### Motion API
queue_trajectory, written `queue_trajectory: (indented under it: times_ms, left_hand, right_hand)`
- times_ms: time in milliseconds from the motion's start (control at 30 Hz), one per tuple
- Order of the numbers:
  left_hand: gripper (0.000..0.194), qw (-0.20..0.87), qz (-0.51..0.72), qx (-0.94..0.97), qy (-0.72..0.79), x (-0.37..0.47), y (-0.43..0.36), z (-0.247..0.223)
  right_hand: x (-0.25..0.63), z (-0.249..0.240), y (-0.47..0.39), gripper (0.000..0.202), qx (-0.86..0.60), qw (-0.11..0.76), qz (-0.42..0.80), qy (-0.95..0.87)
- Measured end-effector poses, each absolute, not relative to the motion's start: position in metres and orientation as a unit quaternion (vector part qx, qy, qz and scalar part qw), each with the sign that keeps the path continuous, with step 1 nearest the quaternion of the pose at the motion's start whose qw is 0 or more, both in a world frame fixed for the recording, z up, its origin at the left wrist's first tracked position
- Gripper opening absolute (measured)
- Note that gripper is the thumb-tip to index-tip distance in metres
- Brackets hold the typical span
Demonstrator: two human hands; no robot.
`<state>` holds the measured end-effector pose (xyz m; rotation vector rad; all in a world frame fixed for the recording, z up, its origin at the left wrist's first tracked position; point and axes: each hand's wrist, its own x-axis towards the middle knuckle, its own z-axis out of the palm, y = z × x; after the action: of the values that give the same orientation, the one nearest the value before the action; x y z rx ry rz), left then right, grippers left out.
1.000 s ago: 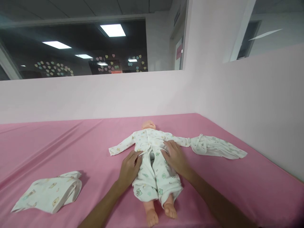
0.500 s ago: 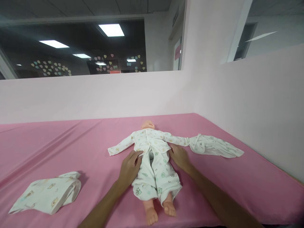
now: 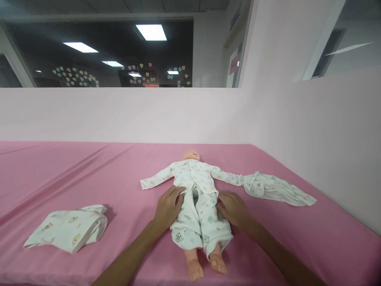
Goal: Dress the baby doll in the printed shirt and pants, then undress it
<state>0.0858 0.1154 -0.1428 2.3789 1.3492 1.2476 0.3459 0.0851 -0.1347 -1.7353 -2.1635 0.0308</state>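
A baby doll (image 3: 191,154) lies on its back, feet toward me, in a white printed baby shirt (image 3: 193,171) and white printed baby trousers (image 3: 190,222). Between the shirt's hem and the trouser legs a gap shows something grey. My left hand (image 3: 169,204) is closed at the left side of the trouser waist, fingers curled over the cloth by the shirt hem. On the opposite side, my right hand (image 3: 233,208) has its fingers bent around the trouser edge at the hip; its fingertips are partly hidden. The doll's bare feet (image 3: 195,270) stick out of the trouser cuffs.
A folded white printed cloth (image 3: 65,228) lies at the left on the pink sheet (image 3: 119,246). At the right, a bunched white garment (image 3: 274,188) touches the doll's sleeve end. White walls (image 3: 119,115) with windows bound the back and right.
My view has shifted slightly. My right hand has moved down a little along the trouser side, while my left hand stays at the waist. The doll lies as before.
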Motion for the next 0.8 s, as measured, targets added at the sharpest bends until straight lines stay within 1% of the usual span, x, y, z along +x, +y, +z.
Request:
queue_trajectory:
  times_ms: [67, 133, 167, 233, 300, 433, 500, 600, 667, 733, 800]
  left_hand:
    - [0.030, 0.066, 0.415, 0.789, 0.448, 0.086, 0.116, -0.141]
    - [0.029, 0.064, 0.417, 0.791, 0.442, 0.087, 0.116, -0.140]
    - [0.029, 0.062, 0.418, 0.793, 0.438, 0.088, 0.116, -0.139]
    - [0.030, 0.053, 0.421, 0.799, 0.426, 0.089, 0.115, -0.138]
    - [0.031, 0.035, 0.424, 0.807, 0.409, 0.090, 0.115, -0.138]
    - [0.030, -0.001, 0.424, 0.830, 0.361, 0.091, 0.117, -0.138]
    - [0.029, -0.003, 0.417, 0.840, 0.347, 0.091, 0.117, -0.138]
    - [0.028, 0.012, 0.404, 0.850, 0.337, 0.091, 0.113, -0.133]
    - [0.029, 0.033, 0.395, 0.855, 0.336, 0.091, 0.109, -0.129]
    - [0.030, 0.061, 0.394, 0.849, 0.347, 0.091, 0.106, -0.124]
    - [0.033, 0.096, 0.408, 0.828, 0.373, 0.092, 0.108, -0.118]
  right_hand:
    - [0.340, -0.127, 0.087, 0.014, -0.618, 0.246, -0.022, -0.746]
    - [0.330, -0.118, 0.089, 0.021, -0.597, 0.292, -0.059, -0.745]
    - [0.324, -0.114, 0.090, 0.025, -0.577, 0.296, -0.073, -0.757]
    - [0.311, -0.107, 0.092, 0.022, -0.539, 0.274, -0.082, -0.792]
    - [0.298, -0.104, 0.094, 0.023, -0.516, 0.264, -0.064, -0.813]
    - [0.281, -0.106, 0.096, 0.023, -0.512, 0.327, 0.000, -0.794]
    - [0.279, -0.109, 0.094, 0.024, -0.500, 0.326, 0.023, -0.802]
    - [0.281, -0.111, 0.089, 0.027, -0.487, 0.296, 0.039, -0.821]
    - [0.283, -0.110, 0.086, 0.028, -0.482, 0.292, 0.047, -0.825]
    - [0.284, -0.107, 0.084, 0.028, -0.479, 0.315, 0.064, -0.817]
    - [0.284, -0.100, 0.088, 0.027, -0.485, 0.365, 0.087, -0.790]
